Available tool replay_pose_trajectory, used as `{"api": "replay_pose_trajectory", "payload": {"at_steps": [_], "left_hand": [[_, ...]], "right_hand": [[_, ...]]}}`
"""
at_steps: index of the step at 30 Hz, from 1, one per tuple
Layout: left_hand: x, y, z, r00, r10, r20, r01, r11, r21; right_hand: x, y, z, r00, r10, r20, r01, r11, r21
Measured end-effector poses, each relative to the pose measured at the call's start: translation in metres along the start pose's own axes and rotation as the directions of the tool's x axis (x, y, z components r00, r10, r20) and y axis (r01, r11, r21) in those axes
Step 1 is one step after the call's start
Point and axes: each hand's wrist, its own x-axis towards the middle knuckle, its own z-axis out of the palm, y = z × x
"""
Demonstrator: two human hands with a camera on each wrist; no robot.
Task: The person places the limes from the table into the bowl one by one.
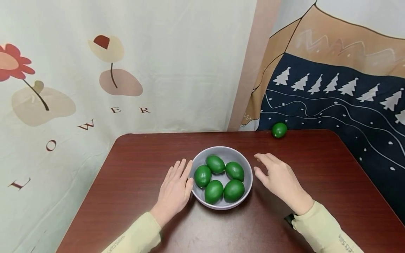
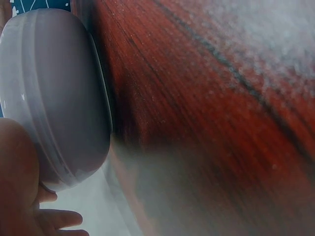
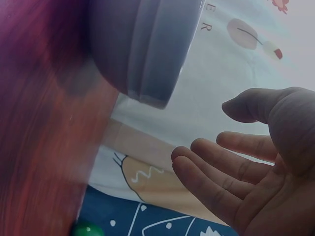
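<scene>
A grey bowl [image 1: 222,206] stands on the table with several green limes [image 1: 234,190] inside. My left hand [image 1: 174,189] lies along the bowl's left side, fingers straight, and touches its rim. In the left wrist view, the thumb [image 2: 17,162] rests against the outer wall of the bowl [image 2: 69,88]. On the other side, my right hand [image 1: 281,177] hovers just right of the bowl, fingers apart and slightly bent. The right wrist view shows a gap between these fingers [image 3: 216,187] and the bowl [image 3: 142,44]; nothing is held.
One more lime [image 1: 279,130] sits at the back edge of the dark red wooden table [image 1: 136,168], right of the bowl. Behind the table hangs a pale curtain [image 1: 190,70] with flower prints, and a navy cloth [image 1: 316,109] with white trees.
</scene>
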Motion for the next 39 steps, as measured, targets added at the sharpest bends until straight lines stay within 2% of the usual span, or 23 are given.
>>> {"api": "replay_pose_trajectory", "payload": {"at_steps": [12,23,31,39], "left_hand": [[0.0,0.0,0.001,1.0,0.004,-0.004,-0.004,1.0,0.001],[0.0,0.0,0.001,1.0,0.01,-0.018,-0.01,1.0,-0.005],[0.0,0.0,0.0,1.0,0.002,-0.01,-0.002,1.0,-0.007],[-0.001,0.0,0.0,1.0,0.001,-0.005,-0.001,1.0,-0.008]], "right_hand": [[0.001,0.015,-0.004,0.992,0.107,0.064,-0.108,0.994,0.015],[0.005,0.036,0.0,0.989,0.148,0.021,-0.149,0.988,0.032],[0.007,0.055,0.002,0.972,0.235,0.015,-0.235,0.972,0.027],[0.005,0.07,0.006,0.959,0.283,0.002,-0.283,0.959,0.024]]}}
